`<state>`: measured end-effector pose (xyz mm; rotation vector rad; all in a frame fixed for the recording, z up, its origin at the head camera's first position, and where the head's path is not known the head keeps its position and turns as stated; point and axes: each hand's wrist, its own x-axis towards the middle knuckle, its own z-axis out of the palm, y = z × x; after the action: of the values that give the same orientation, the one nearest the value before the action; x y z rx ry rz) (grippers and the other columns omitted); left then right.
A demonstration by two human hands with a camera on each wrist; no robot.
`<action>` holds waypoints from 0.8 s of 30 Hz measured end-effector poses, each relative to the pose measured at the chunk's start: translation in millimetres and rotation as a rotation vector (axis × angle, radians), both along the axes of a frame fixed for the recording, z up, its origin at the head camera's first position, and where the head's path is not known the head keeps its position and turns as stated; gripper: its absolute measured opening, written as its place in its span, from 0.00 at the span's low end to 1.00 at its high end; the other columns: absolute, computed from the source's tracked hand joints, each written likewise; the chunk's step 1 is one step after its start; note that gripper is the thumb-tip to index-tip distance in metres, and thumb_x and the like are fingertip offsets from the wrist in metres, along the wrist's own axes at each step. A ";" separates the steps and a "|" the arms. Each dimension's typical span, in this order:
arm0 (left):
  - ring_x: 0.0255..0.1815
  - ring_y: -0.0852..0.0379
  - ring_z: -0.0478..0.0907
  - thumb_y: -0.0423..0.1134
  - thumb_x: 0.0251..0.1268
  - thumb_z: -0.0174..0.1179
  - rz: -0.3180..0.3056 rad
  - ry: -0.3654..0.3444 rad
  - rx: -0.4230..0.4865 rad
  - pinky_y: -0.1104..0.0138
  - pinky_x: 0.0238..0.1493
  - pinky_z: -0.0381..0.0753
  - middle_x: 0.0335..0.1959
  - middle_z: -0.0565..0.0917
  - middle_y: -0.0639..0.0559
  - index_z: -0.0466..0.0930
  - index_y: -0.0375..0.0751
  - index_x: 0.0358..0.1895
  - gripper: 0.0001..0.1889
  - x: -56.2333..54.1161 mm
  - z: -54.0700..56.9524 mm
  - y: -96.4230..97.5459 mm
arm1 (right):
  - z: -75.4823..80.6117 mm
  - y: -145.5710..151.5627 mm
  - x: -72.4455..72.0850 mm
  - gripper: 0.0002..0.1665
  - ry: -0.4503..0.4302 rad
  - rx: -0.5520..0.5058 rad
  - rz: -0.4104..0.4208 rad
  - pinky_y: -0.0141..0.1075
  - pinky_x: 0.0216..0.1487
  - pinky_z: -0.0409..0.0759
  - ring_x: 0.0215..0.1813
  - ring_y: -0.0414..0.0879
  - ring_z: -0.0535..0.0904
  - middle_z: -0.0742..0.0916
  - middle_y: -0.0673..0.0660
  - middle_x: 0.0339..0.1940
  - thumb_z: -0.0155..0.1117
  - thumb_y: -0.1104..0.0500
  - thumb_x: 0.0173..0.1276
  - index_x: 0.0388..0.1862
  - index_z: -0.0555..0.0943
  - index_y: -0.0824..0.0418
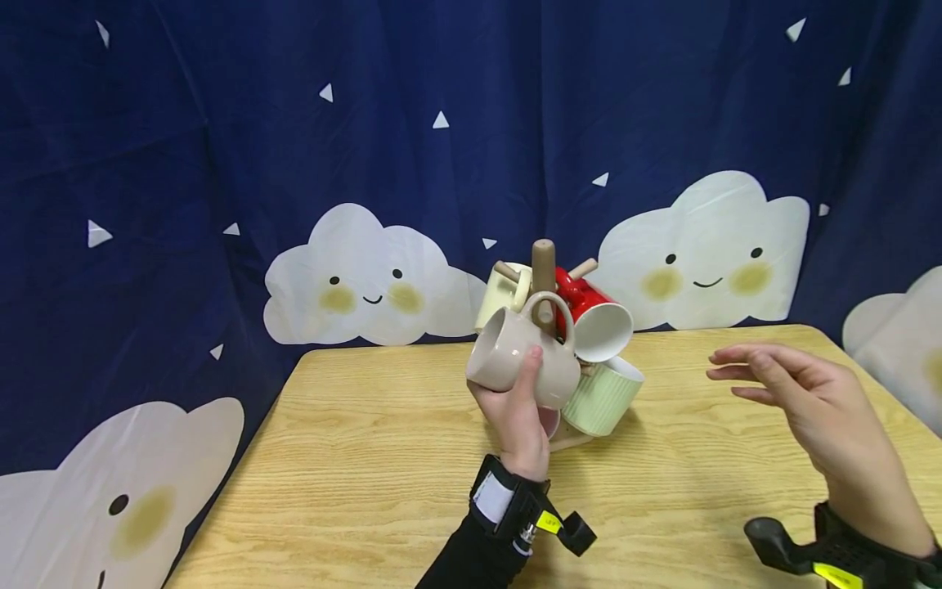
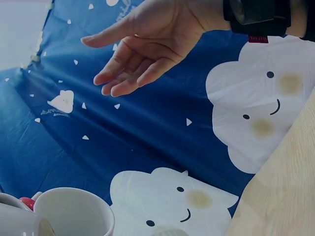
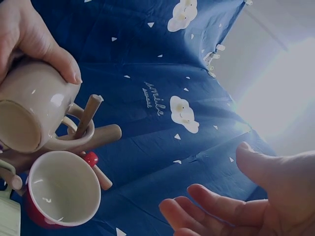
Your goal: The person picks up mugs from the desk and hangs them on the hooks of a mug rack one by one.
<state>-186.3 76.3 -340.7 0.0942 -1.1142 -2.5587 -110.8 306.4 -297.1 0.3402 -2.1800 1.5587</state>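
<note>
My left hand (image 1: pixel 518 417) grips a beige mug (image 1: pixel 508 352), its thumb across the mug's side. The mug is tilted with its mouth to the left. Its handle is up, and in the right wrist view a peg (image 3: pixel 89 115) of the wooden mug tree (image 1: pixel 544 270) shows through the handle loop. Off to the right, my right hand (image 1: pixel 817 401) hovers over the table with its fingers loosely extended, holding nothing. The right wrist view also shows the right hand (image 3: pixel 236 196) apart from the mugs.
On the tree hang a cream mug (image 1: pixel 500 296), a red mug with a white inside (image 1: pixel 602 327) and a ribbed light green mug (image 1: pixel 602 401). A pink mug (image 1: pixel 549 421) is mostly hidden low behind the left hand. The wooden table (image 1: pixel 368 458) meets a dark blue curtain (image 1: pixel 412 49).
</note>
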 end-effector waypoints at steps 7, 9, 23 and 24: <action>0.56 0.51 0.68 0.32 0.40 0.72 0.004 0.031 -0.006 0.58 0.59 0.68 0.58 0.68 0.46 0.53 0.46 0.63 0.45 2.0 -5.6 2.4 | 0.1 -1.3 0.9 0.14 -0.020 0.065 -0.032 0.21 0.38 0.77 0.42 0.31 0.82 0.86 0.42 0.40 0.45 0.65 0.72 0.47 0.77 0.69; 0.56 0.50 0.68 0.31 0.39 0.72 0.001 0.031 -0.017 0.58 0.59 0.68 0.58 0.68 0.46 0.53 0.46 0.63 0.46 2.9 -7.3 2.9 | 0.8 -2.3 1.3 0.14 -0.037 0.101 -0.061 0.21 0.38 0.77 0.42 0.30 0.82 0.86 0.41 0.40 0.46 0.64 0.72 0.48 0.77 0.69; 0.62 0.46 0.65 0.33 0.39 0.72 0.023 0.019 -0.084 0.57 0.62 0.65 0.66 0.61 0.42 0.40 0.38 0.69 0.55 8.2 -8.8 -6.7 | 0.9 -4.4 2.0 0.14 -0.057 0.179 -0.106 0.21 0.37 0.76 0.42 0.29 0.81 0.86 0.38 0.39 0.47 0.63 0.72 0.49 0.78 0.63; 0.62 0.46 0.65 0.33 0.39 0.72 0.031 0.026 -0.088 0.56 0.63 0.65 0.66 0.60 0.42 0.40 0.37 0.69 0.55 8.4 -8.5 -7.6 | 0.7 -4.5 1.9 0.14 -0.056 0.178 -0.105 0.21 0.37 0.76 0.42 0.29 0.81 0.86 0.38 0.39 0.47 0.64 0.72 0.49 0.78 0.64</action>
<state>-177.9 68.7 -349.2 0.0560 -1.2045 -2.4732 -108.8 301.9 -296.4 0.2352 -2.3468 1.3373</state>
